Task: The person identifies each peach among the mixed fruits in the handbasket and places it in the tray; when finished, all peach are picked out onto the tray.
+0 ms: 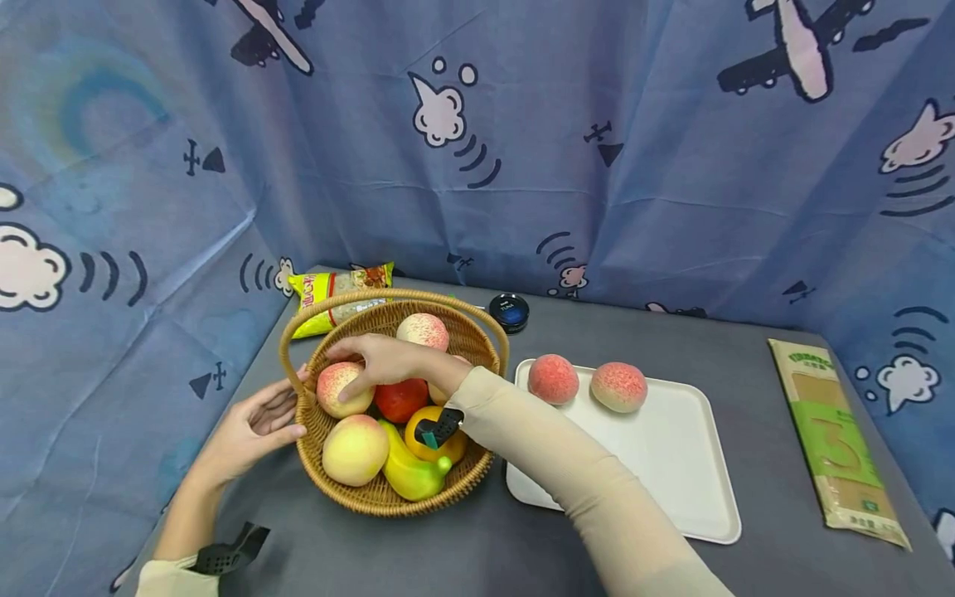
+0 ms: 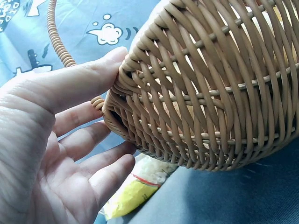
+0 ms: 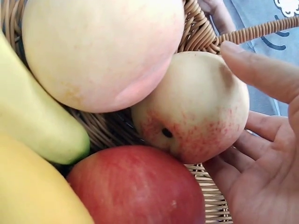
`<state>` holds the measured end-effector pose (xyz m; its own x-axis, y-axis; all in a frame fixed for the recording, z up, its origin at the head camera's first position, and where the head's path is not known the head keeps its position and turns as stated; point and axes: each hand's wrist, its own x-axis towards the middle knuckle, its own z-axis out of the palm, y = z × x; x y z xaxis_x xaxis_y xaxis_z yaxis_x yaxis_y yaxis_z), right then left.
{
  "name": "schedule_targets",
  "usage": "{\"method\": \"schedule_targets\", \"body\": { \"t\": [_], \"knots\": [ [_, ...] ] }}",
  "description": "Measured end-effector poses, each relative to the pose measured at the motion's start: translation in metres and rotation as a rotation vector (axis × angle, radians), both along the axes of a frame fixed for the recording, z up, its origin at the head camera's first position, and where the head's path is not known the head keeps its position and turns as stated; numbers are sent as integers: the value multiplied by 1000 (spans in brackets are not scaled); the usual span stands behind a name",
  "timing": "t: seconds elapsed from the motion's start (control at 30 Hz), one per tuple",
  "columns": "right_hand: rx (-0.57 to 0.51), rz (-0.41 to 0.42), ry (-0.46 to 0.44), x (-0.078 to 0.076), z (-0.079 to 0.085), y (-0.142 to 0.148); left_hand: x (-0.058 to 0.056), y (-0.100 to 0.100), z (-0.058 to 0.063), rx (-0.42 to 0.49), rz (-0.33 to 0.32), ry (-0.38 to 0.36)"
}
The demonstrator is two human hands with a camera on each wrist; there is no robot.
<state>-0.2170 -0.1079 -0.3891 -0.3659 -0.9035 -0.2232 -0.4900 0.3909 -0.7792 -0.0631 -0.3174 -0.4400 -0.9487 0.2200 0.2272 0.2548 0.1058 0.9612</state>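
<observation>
A wicker basket holding several pieces of fruit stands on the grey table. Within it, my right hand grips a red-speckled peach near the left rim. In the right wrist view the thumb lies at the upper side of this peach, and the other fingers pass partly hidden behind it. Around it are a large pale peach, a red apple, a banana and an orange. My left hand touches the basket's left rim from outside with loosely extended fingers, beside the handle's base.
A white tray to the right carries two reddish peaches. Behind the basket lie a yellow food packet and a dark round tin. A long green-labelled package lies far right. The basket's handle arches over the back.
</observation>
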Motion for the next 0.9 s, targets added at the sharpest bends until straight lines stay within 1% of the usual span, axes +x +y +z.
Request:
{"method": "schedule_targets", "body": {
  "t": [0.2,0.4,0.6,0.8,0.9],
  "knots": [
    [67,31,44,-1,-4,-1,1,2,4,-7,12,-4],
    [34,40,78,0,1,2,2,4,5,-2,2,11],
    [-31,20,55,4,18,17,0,5,4,26,-24,33],
    [-117,-2,91,15,40,38,2,5,5,52,-35,48],
    [-177,4,93,21,48,53,2,6,6,59,-48,46]
  ]
}}
